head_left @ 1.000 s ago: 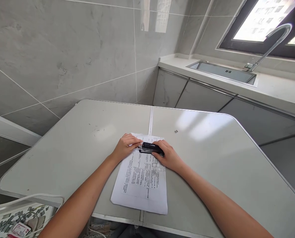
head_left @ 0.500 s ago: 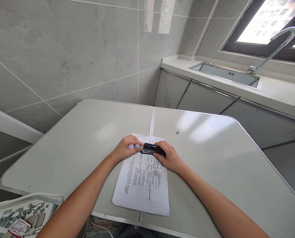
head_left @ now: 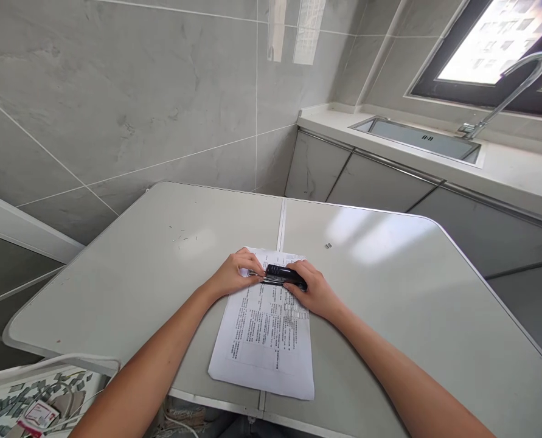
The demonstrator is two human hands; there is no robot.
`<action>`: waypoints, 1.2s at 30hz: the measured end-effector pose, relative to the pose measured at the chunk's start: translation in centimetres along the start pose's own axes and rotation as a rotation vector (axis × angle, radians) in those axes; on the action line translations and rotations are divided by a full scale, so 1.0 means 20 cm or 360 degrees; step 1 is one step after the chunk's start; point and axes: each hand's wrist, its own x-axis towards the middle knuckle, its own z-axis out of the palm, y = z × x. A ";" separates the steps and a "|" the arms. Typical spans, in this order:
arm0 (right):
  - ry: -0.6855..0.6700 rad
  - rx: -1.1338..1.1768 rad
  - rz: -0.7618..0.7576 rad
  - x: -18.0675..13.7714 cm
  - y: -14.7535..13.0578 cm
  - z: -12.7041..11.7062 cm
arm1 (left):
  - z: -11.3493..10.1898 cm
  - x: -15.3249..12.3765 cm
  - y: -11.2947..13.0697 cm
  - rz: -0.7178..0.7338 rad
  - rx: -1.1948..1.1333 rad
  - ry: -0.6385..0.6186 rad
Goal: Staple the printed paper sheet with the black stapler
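Observation:
A printed paper sheet (head_left: 264,331) lies on the pale grey table (head_left: 161,267), near its front edge. A black stapler (head_left: 282,275) rests across the top of the sheet, pointing left. My right hand (head_left: 314,291) is curled around the stapler's rear end and grips it. My left hand (head_left: 234,275) sits on the sheet's top left corner, fingers bent, fingertips touching the stapler's metal front end and pinning the paper.
A small strip of staples (head_left: 328,246) lies on the table beyond the hands. A counter with a steel sink (head_left: 416,139) and a tap (head_left: 503,97) runs along the right. Tiled wall stands behind. Cables and clutter (head_left: 33,404) lie below the table at left.
Both hands and the stapler keep their hold at the sheet's top edge. Only the camera has drifted slightly, shifting the scene a little to the right.

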 end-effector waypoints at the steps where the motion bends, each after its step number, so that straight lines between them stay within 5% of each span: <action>1: 0.0003 0.0002 0.0000 0.00 0.00 0.00 | 0.00 0.00 0.00 -0.0001 -0.0005 0.0011; 24: -0.0016 0.0008 0.0012 0.00 -0.01 0.00 | 0.00 0.00 0.01 -0.0495 -0.0092 0.0018; 36: -0.0019 -0.0014 0.0027 0.00 0.00 0.00 | -0.02 0.02 0.04 -0.0551 -0.0130 -0.0062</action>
